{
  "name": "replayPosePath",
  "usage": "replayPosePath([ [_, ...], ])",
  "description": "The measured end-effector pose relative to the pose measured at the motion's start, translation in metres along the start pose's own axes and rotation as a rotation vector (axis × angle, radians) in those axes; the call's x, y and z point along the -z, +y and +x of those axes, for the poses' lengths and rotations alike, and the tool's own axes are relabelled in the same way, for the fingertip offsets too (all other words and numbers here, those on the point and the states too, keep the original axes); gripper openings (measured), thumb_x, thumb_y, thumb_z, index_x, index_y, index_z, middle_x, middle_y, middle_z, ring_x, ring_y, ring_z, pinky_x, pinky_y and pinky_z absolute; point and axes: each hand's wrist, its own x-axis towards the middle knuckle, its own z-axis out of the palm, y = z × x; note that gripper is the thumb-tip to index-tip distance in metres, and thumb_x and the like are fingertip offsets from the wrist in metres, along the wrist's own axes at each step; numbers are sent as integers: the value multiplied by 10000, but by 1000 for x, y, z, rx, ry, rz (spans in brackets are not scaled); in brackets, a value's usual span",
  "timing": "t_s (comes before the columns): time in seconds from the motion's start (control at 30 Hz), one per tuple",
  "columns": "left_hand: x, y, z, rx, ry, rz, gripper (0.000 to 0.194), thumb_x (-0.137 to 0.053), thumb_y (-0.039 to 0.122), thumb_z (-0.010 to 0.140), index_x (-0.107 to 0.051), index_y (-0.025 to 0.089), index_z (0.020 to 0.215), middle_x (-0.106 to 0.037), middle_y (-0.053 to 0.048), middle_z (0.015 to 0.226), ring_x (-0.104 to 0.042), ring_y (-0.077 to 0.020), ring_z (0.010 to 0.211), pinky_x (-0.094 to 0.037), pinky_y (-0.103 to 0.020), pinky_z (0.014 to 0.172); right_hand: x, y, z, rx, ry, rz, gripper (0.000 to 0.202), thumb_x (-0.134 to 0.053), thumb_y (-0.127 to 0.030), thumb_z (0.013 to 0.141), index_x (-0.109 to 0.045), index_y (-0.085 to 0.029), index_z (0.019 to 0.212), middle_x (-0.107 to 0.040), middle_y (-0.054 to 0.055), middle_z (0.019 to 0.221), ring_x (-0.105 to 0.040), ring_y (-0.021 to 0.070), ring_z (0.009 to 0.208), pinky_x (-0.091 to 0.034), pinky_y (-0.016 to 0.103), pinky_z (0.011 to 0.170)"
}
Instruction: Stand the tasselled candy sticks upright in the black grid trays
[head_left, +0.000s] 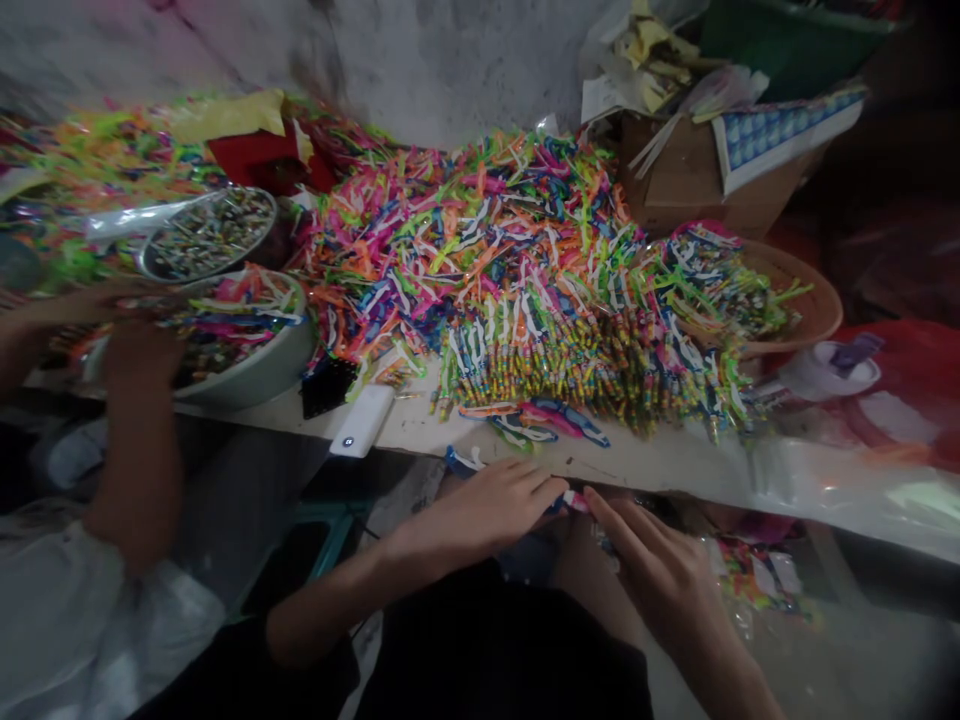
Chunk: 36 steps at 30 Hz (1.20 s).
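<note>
Just over the near edge of the table, my left hand (510,497) is closed on a small pink-and-blue piece (576,501). The fingertips of my right hand (660,555) pinch its other end. A blue-and-white strip (465,460) shows beyond my left hand; whether it joins the held piece I cannot tell. On the table edge ahead lie a few loose coloured strips (536,422). Behind them is a row of thin yellow patterned sticks (540,360) with white and coloured tails, laid side by side. A large heap of bright strips (450,235) rises behind the row.
A white power bank (363,420) lies at the table edge (660,470). To the left, a co-worker's arms (142,400) reach over a white tub (300,340), near a metal bowl (271,225). On the right are an orange basin (821,300), a cup (825,370) and a cardboard box (697,170).
</note>
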Motion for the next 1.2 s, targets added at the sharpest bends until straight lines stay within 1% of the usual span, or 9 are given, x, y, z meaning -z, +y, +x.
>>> replayPosePath([
  [0.13, 2, 1, 0, -6, -5, -28, 385, -303, 346, 960, -540, 136, 1179, -619, -106, 1065, -557, -230, 1008, -387, -335, 875, 0, 2, 0, 22, 1, -1, 650, -308, 37, 761, -348, -144, 1384, -651, 98, 975, -632, 175, 821, -533, 232, 628],
  [0.3, -2, -2, -2, -16, 2, -165, 382, -311, 366, 957, -516, 195, 1230, -624, -78, 1060, -560, -208, 1018, -394, -324, 892, 0, 2, -2, 42, -17, 15, 633, -338, 4, 761, -362, -141, 1377, -646, 97, 948, -626, 186, 815, -534, 239, 612],
  [0.5, -3, -5, -2, -1, -54, -277, 358, -404, 383, 928, -591, 180, 1156, -658, -86, 1014, -596, -213, 953, -423, -303, 837, 0, 5, -7, 75, -59, 13, 587, -322, -24, 818, -326, -141, 1392, -647, 105, 959, -622, 183, 790, -534, 239, 597],
  [0.63, -6, -9, 0, -49, -123, -287, 321, -442, 362, 916, -628, 167, 1090, -686, -88, 982, -628, -218, 890, -429, -274, 746, 0, 6, -5, 108, -86, 41, 573, -332, -24, 804, -351, -129, 1368, -652, 91, 911, -626, 181, 748, -538, 248, 581],
  [0.77, -8, -13, 2, -86, -147, -285, 298, -448, 359, 912, -647, 171, 1030, -708, -85, 933, -657, -223, 818, -416, -259, 646, 2, 4, -3, 87, -112, 58, 596, -334, 5, 753, -396, -139, 1328, -662, 91, 946, -636, 178, 734, -544, 250, 578],
  [0.87, -5, -13, 2, -67, -170, -281, 257, -487, 347, 895, -661, 173, 971, -716, -71, 831, -666, -222, 717, -383, -249, 553, 2, 3, -4, 73, -115, 89, 611, -325, 37, 715, -429, -140, 1291, -670, 93, 969, -645, 174, 743, -546, 248, 598],
  [0.93, -1, -12, 0, -48, -146, -299, 244, -503, 344, 888, -651, 190, 1006, -710, -45, 789, -659, -203, 673, -362, -231, 520, -1, 2, -6, 37, -126, 120, 646, -316, 53, 681, -437, -144, 1284, -669, 93, 992, -653, 173, 768, -542, 248, 611],
  [1.07, 4, -14, -2, -32, -134, -409, 299, -501, 380, 885, -587, 253, 1141, -690, -1, 788, -643, -169, 680, -371, -199, 539, -9, 2, -11, -60, -147, 210, 672, -338, 40, 654, -454, -187, 1275, -673, 65, 1008, -664, 162, 776, -531, 236, 621],
  [1.2, 3, -18, 1, -3, -279, -363, 330, -440, 447, 902, -567, 255, 1140, -688, -29, 903, -651, -201, 811, -398, -220, 602, -11, 1, -10, -150, -174, 265, 590, -383, 6, 688, -494, -218, 1222, -680, 46, 1006, -674, 162, 786, -532, 231, 629],
])
